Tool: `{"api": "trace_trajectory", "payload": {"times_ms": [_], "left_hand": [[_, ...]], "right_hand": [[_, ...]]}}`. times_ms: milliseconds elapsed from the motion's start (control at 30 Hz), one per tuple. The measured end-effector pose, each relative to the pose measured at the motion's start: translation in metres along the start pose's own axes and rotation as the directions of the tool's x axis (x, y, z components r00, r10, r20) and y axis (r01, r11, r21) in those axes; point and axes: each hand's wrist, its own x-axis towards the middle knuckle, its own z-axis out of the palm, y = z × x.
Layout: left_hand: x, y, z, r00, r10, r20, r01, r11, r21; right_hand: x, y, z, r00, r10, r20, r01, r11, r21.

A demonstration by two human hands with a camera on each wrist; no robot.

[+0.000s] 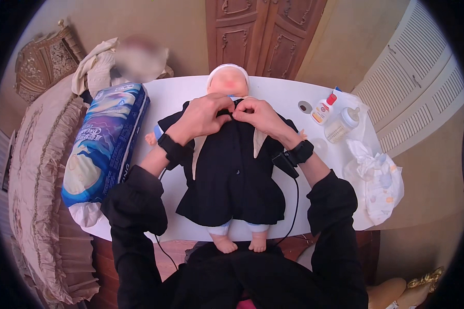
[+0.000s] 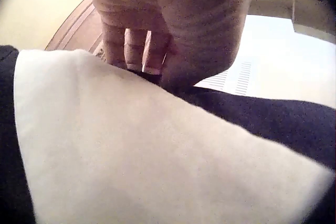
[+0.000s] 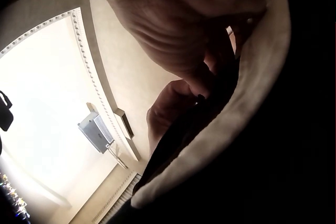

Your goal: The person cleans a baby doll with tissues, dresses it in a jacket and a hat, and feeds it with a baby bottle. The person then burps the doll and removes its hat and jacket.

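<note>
A baby doll (image 1: 229, 82) in a white cap lies on its back, feet toward the person. It wears a black dress (image 1: 227, 180) with a long cream collar (image 1: 259, 142) and buttons down the front. At the doll's neck, the left hand (image 1: 206, 116) pinches the dress front between thumb and fingers. Close beside it, the right hand (image 1: 263, 118) pinches the same front edge, fingertips nearly meeting the left ones. In the left wrist view the collar (image 2: 131, 140) fills the foreground below the hand. A small dark button (image 3: 200, 98) shows by the fingertips in the right wrist view.
The doll lies on a white table (image 1: 162, 221). A blue diaper pack (image 1: 105, 144) stands along the left edge. To the right are a white bottle with a red cap (image 1: 323, 109), a baby bottle (image 1: 343, 125) and a crumpled diaper (image 1: 381, 180). A cushioned bed (image 1: 44, 180) adjoins on the left.
</note>
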Motion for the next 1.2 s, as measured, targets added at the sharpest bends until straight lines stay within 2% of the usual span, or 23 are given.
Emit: {"api": "trace_trajectory", "payload": {"times_ms": [100,200,400,533,600,633,700,733,767,833,867,900,933,967,1033,1067,1100,1133,1167,1200], "left_hand": [[0.001,0.001,-0.001,0.997,0.075,-0.034,-0.073,0.995,0.064],[0.0,0.003,0.005,0.997,0.064,-0.052,-0.058,0.993,0.1],[-0.003,0.003,0.01,0.993,0.08,-0.082,-0.067,0.987,0.144],[-0.01,-0.005,0.008,0.985,0.081,-0.151,-0.073,0.996,0.054],[-0.019,-0.015,0.003,0.978,-0.175,-0.112,0.131,0.938,-0.32],[-0.024,-0.02,-0.002,0.978,-0.176,-0.112,0.132,0.939,-0.319],[-0.035,-0.03,-0.013,0.949,-0.31,-0.064,0.256,0.871,-0.42],[-0.039,-0.032,-0.02,0.928,-0.372,-0.002,0.352,0.88,-0.321],[-0.042,-0.031,-0.021,0.928,-0.372,-0.002,0.352,0.88,-0.319],[-0.05,-0.022,-0.026,0.956,-0.269,-0.113,0.266,0.963,-0.038],[-0.05,-0.008,-0.03,0.972,-0.149,-0.181,0.169,0.981,0.099],[-0.048,0.005,-0.031,0.972,-0.152,-0.18,0.172,0.98,0.1],[-0.046,0.018,-0.031,0.985,-0.032,-0.172,0.035,0.999,0.018],[-0.045,0.03,-0.029,0.981,0.089,-0.174,-0.102,0.993,-0.065],[-0.046,0.05,-0.023,0.984,0.156,-0.081,-0.167,0.975,-0.146],[-0.047,0.057,-0.023,0.985,0.155,-0.083,-0.165,0.976,-0.145],[-0.048,0.063,-0.024,0.988,0.154,-0.024,-0.156,0.977,-0.143],[-0.049,0.067,-0.025,0.988,0.153,0.034,-0.147,0.979,-0.142],[-0.05,0.069,-0.027,0.987,0.155,0.035,-0.149,0.978,-0.143],[-0.052,0.071,-0.029,0.985,0.119,0.128,-0.104,0.987,-0.122]], "right_hand": [[0.0,-0.002,0.0,0.999,0.037,-0.008,-0.037,0.999,0.007],[0.0,0.002,0.001,0.999,0.013,-0.051,-0.009,0.997,0.072],[0.0,0.003,0.001,0.997,0.02,-0.072,-0.014,0.997,0.072],[-0.004,-0.003,-0.005,0.997,0.034,-0.074,-0.024,0.99,0.138],[-0.011,-0.01,-0.017,0.994,0.103,-0.02,-0.095,0.96,0.265],[-0.013,-0.007,-0.023,0.995,0.103,-0.019,-0.094,0.959,0.266],[-0.016,0.003,-0.035,0.986,0.161,-0.039,-0.147,0.96,0.24],[-0.018,0.004,-0.039,0.985,0.163,-0.064,-0.149,0.972,0.184],[-0.021,0.005,-0.042,0.985,0.162,-0.063,-0.148,0.971,0.186],[-0.025,0.005,-0.046,0.988,0.126,-0.09,-0.138,0.979,-0.148],[-0.028,0.003,-0.041,0.988,0.125,-0.088,-0.137,0.98,-0.148],[-0.033,0.001,-0.033,0.972,-0.076,-0.224,0.011,0.96,-0.278],[-0.038,-0.003,-0.024,0.902,-0.285,-0.325,0.132,0.897,-0.421],[-0.043,-0.009,-0.015,0.903,-0.283,-0.322,0.131,0.898,-0.42],[-0.053,-0.03,-0.001,0.776,-0.585,-0.235,0.405,0.749,-0.525],[-0.064,-0.042,0.006,0.836,-0.52,-0.176,0.412,0.806,-0.425],[-0.075,-0.053,0.012,0.884,-0.455,-0.107,0.402,0.857,-0.323],[-0.084,-0.059,0.016,0.938,-0.346,-0.036,0.328,0.914,-0.24],[-0.09,-0.06,0.02,0.953,-0.301,0.021,0.3,0.939,-0.166],[-0.096,-0.062,0.022,0.959,-0.28,0.044,0.283,0.938,-0.202]]}}
